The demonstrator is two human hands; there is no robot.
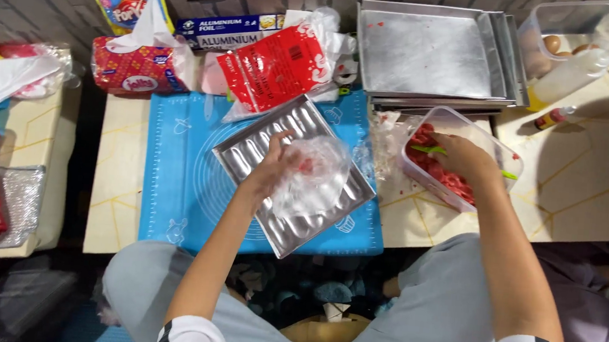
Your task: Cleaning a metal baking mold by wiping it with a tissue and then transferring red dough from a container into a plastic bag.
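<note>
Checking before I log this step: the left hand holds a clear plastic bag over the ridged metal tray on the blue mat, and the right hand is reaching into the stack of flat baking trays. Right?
Not quite. The head view shows the right hand in the clear tub of red pieces, not the flat trays behind it. The left hand does hold the bag over the ridged tray on the blue mat.
</note>
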